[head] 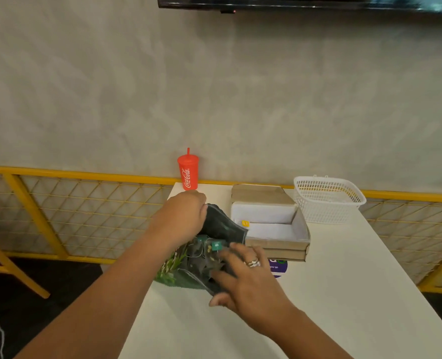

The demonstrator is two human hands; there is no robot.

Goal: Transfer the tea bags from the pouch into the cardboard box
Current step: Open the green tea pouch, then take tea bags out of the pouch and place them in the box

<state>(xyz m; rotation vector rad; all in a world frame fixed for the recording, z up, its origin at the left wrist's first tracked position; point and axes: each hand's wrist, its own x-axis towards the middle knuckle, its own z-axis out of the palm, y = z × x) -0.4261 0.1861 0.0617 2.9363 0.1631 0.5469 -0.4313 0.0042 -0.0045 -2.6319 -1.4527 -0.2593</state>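
Our left hand (186,213) grips the crinkled dark pouch (222,226) by its rim. Our right hand (243,275) lies among green-tagged tea bags (216,246); grasp unclear, blurred. White-lined rectangular cardboard box (277,243) just beside.

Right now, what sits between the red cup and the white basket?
The open cardboard box stands between the red cup and the white basket, as the head view shows.

Left hand (186,216) grips the pouch (223,225) rim; right hand (245,278), blurred, apparently reaches in, fingers spread.

Dark green pouch (222,226), teal-tagged tea bags (216,246), white-lined brown cardboard box (271,229).
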